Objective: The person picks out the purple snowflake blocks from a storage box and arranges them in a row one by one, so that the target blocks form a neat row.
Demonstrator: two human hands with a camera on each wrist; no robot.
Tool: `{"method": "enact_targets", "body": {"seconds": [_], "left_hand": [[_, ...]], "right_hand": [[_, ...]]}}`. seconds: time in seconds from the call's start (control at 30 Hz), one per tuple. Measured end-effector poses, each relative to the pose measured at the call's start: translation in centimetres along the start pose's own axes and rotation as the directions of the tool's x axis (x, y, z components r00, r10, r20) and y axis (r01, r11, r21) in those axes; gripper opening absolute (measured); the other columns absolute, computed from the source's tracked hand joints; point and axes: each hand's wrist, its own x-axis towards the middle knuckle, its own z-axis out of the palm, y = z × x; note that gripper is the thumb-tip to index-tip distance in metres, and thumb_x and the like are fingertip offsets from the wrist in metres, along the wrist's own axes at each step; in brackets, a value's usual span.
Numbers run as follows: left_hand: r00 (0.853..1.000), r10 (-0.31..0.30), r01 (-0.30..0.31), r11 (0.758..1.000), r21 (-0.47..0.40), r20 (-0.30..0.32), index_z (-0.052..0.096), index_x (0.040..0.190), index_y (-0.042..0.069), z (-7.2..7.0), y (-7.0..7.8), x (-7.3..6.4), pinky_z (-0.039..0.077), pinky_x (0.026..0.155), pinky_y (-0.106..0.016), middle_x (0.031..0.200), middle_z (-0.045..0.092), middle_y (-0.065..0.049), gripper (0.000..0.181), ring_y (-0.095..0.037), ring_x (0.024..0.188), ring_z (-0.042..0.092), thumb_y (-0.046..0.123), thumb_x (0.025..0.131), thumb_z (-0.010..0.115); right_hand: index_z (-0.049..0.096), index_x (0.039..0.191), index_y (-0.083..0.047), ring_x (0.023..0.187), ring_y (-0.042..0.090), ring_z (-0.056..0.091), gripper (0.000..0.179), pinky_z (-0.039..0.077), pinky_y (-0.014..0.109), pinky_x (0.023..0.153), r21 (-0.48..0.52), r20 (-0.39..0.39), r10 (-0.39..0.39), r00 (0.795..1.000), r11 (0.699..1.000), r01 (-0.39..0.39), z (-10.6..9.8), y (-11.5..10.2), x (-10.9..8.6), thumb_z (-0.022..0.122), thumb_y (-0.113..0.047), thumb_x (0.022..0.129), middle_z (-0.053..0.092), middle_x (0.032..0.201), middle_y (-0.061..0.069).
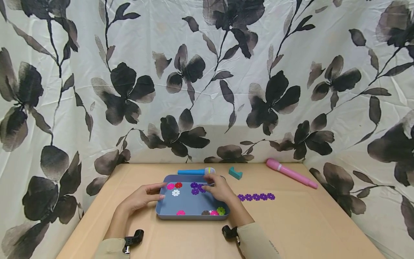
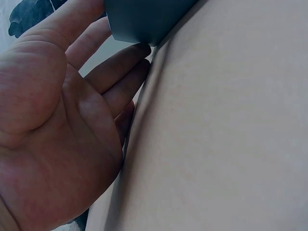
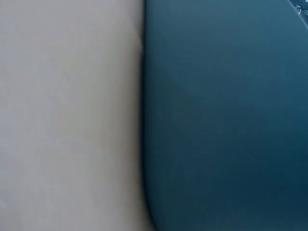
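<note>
A grey-blue tray [image 1: 191,217] stands on the table, holding flower-shaped pieces in several colours. My left hand [image 1: 139,199] holds the tray's left side with thumb and forefinger at the rim; in the left wrist view the other fingers [image 2: 120,72] lie beneath the tray's corner [image 2: 139,24]. Over the tray's right side is my right hand [image 1: 220,189], thumb and forefinger apart, near a small cluster of purple flower pieces [image 1: 195,191]. Its thumb tip seems to touch one of them. The right wrist view shows only the tray's outer wall [image 3: 221,115] and the table.
Several purple flower pieces [image 1: 256,197] lie in a row right of the tray. Behind it are a blue toy microphone [image 1: 191,172] and a small teal block [image 1: 235,173]. A pink microphone [image 1: 292,173] lies at the back right. A floral curtain [image 1: 207,90] hangs behind the table.
</note>
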Motion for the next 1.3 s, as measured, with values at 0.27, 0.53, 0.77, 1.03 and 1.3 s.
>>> {"method": "enact_targets", "body": {"seconds": [0.27, 0.53, 0.77, 1.03, 1.3], "left_hand": [[1.0, -0.015, 0.015, 1.0, 0.003, 0.0, 0.056, 0.151, 0.012, 0.1, 0.1, -0.1, 0.025, 0.127, -0.058, 0.161, 0.045, -0.018, 0.062, -0.04, 0.155, 0.033, 0.027, 0.095, 0.078], [1.0, -0.006, 0.006, 1.0, -0.005, 0.002, 0.057, 0.151, 0.014, 0.1, 0.2, -0.1, 0.022, 0.128, -0.057, 0.161, 0.046, -0.017, 0.064, -0.039, 0.156, 0.031, 0.03, 0.093, 0.08], [1.0, 0.013, -0.013, 1.0, -0.004, 0.01, 0.057, 0.151, 0.014, 0.0, 0.2, -0.3, 0.022, 0.128, -0.057, 0.161, 0.046, -0.016, 0.065, -0.038, 0.156, 0.031, 0.031, 0.093, 0.08], [1.0, 0.008, -0.008, 1.0, -0.002, 0.005, 0.056, 0.151, 0.014, -0.1, 0.3, -0.2, 0.023, 0.128, -0.056, 0.161, 0.046, -0.016, 0.063, -0.037, 0.155, 0.033, 0.027, 0.094, 0.079], [1.0, -0.01, 0.01, 1.0, -0.014, 0.011, 0.055, 0.152, 0.013, -0.1, 0.2, -0.1, 0.022, 0.128, -0.059, 0.163, 0.044, -0.017, 0.063, -0.04, 0.156, 0.03, 0.027, 0.095, 0.078]], "right_hand": [[0.065, 0.135, 0.0, 0.117, 0.036, 0.067, 0.038, 0.06, 0.052, 0.096, -0.002, 0.031, 0.036, 0.999, 0.999, -0.036, 0.9, 0.3, 0.0, 0.07, -0.016, 0.101, 0.068, 0.128, 0.021], [0.069, 0.134, -0.004, 0.128, 0.034, 0.06, 0.034, 0.05, 0.057, 0.109, -0.113, 0.083, 0.017, 0.996, 0.994, -0.007, 1.7, 0.8, 0.2, 0.066, -0.016, 0.103, 0.068, 0.136, 0.014], [0.077, 0.119, -0.007, 0.118, 0.028, 0.062, 0.023, 0.052, 0.053, 0.104, -0.142, 0.093, -0.007, 0.996, 0.99, 0.02, 1.5, 0.8, 0.2, 0.073, -0.01, 0.097, 0.072, 0.121, 0.009], [0.076, 0.109, -0.01, 0.098, 0.017, 0.061, 0.018, 0.055, 0.035, 0.087, -0.114, 0.09, 0.002, 0.996, 0.993, 0.009, 1.5, 0.7, 0.4, 0.08, -0.007, 0.091, 0.068, 0.108, 0.002], [0.078, 0.102, -0.009, 0.089, 0.015, 0.058, 0.014, 0.052, 0.025, 0.076, -0.097, 0.07, -0.007, 0.998, 0.995, 0.014, 1.3, 0.7, 0.3, 0.083, -0.008, 0.089, 0.064, 0.1, 0.002]]}}
